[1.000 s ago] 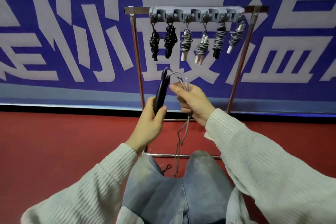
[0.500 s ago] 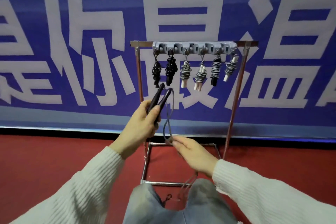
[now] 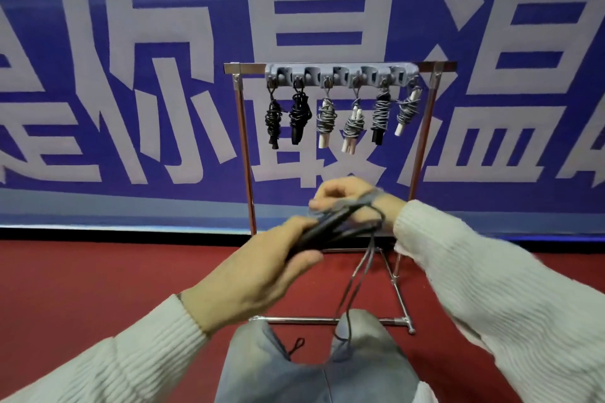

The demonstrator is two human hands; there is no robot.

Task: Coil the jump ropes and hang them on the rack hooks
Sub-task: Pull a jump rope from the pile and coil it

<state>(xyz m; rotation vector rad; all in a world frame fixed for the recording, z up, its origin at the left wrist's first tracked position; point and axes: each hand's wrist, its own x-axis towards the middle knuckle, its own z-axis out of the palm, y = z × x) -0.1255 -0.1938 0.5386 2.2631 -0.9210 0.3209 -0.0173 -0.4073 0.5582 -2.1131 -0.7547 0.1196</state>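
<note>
Lighting: even and fairly bright, diffuse, source not discernible; no hard shadows are cast on the red floor (image 3: 82, 288). Glare: faint sheen is seen on the chrome rack (image 3: 244, 147) tubes only. Blur: the right hand (image 3: 347, 198) and the black rope handles (image 3: 327, 229) are smeared by motion; the left hand (image 3: 258, 275) is softer than the background. Focus: the blue banner (image 3: 131, 75) and hung ropes are rendered sharply. Distortion: wide-angle bowing is noted at the edges, with sleeves stretched toward the corners.

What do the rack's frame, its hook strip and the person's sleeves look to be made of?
Rack frame: polished metal tube, probably chromed steel, since it is shiny and reflective. Hook strip: matte grey, moulded-looking, likely plastic. Sleeves: cream ribbed knit, a soft yarn; the fibre cannot be told.
</note>
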